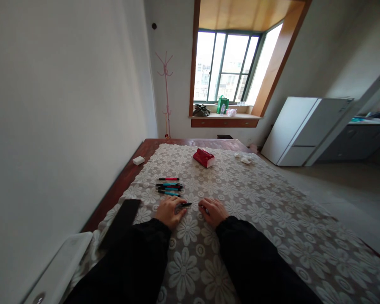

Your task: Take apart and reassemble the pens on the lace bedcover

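My left hand [169, 211] lies on the lace tablecloth [259, 211] and grips a dark pen [185, 204] whose tip points right. My right hand [213, 211] rests just to its right, fingers curled around a small dark piece, likely a pen cap; the piece is mostly hidden. Both arms wear black sleeves. A row of several pens [169, 185], red, blue and black, lies just beyond my left hand.
A red case [204, 157] sits further back at the table's middle. A white block [138, 160] lies on the bare wood at the left edge. A black flat object [122, 219] and a white tray [61, 266] are at my near left. A wall runs close along the left.
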### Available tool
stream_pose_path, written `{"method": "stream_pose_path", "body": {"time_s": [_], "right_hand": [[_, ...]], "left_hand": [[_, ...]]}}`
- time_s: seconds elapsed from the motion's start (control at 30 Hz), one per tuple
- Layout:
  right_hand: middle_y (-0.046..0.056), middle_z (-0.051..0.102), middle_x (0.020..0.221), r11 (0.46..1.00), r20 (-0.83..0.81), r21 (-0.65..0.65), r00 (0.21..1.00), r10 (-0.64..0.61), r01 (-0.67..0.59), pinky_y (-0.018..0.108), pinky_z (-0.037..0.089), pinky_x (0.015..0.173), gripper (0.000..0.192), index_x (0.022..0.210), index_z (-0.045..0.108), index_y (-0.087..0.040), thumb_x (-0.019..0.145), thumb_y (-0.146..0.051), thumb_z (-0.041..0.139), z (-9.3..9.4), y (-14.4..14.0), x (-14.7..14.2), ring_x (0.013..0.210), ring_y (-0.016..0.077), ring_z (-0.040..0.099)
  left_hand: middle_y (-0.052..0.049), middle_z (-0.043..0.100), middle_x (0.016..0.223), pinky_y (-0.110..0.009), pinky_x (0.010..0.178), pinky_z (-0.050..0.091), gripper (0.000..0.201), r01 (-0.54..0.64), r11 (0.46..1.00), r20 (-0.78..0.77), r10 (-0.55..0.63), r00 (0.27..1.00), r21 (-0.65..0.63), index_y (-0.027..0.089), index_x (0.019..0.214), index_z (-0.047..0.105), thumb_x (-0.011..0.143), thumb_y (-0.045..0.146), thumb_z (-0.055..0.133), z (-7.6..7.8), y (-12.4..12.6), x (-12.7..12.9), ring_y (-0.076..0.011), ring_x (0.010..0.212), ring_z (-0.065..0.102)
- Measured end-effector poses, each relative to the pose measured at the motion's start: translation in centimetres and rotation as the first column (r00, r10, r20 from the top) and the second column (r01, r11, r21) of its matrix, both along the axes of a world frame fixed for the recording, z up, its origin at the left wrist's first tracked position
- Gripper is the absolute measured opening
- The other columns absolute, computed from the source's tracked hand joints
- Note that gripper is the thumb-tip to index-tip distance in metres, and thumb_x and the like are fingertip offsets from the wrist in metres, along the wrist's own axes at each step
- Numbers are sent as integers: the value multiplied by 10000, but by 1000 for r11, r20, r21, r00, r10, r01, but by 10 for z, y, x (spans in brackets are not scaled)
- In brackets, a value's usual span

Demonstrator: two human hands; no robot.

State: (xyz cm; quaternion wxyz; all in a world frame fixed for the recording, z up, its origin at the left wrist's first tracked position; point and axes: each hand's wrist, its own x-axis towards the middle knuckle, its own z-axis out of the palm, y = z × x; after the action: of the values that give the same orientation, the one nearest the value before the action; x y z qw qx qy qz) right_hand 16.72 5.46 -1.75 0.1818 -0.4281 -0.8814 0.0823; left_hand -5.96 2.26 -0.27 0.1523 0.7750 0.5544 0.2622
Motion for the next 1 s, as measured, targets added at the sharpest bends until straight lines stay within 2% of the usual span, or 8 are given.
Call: {"method": "stream_pose_path", "body": {"time_s": [0.2,0.3,0.67,1.0], "right_hand": [[20,615,904,999,-1,18,1000,27,-27,295,332,765,103,912,613,-214,905,-238,513,-1,-2,-2,847,161,557],[17,609,911,999,2,24,1000,23,-23,297,335,768,116,906,626,-221,912,-257,516,-1,-2,-3,847,161,556],[26,617,873,988,62,34,986,-155,153,311,334,778,139,829,658,-205,861,-219,524,12,4,11,812,162,557],[9,665,875,995,-15,-21,995,-98,98,293,344,779,156,877,647,-215,830,-163,508,10,2,8,848,161,579]], "left_hand": [[-20,687,1082,-339,974,383,141,97,995,12,-97,995,4,249,940,696,821,284,629,-2,0,1,-224,1071,546],[-14,692,1061,-334,961,394,96,105,994,15,-105,994,11,246,870,704,832,269,619,-3,0,1,-217,1052,552],[-22,682,938,-302,876,417,71,47,999,-10,-47,999,21,226,861,669,820,213,613,0,-1,2,-207,974,567],[-27,631,868,-283,781,428,94,-44,999,-52,44,998,0,213,892,635,804,243,628,-3,1,2,-198,897,580]]}}
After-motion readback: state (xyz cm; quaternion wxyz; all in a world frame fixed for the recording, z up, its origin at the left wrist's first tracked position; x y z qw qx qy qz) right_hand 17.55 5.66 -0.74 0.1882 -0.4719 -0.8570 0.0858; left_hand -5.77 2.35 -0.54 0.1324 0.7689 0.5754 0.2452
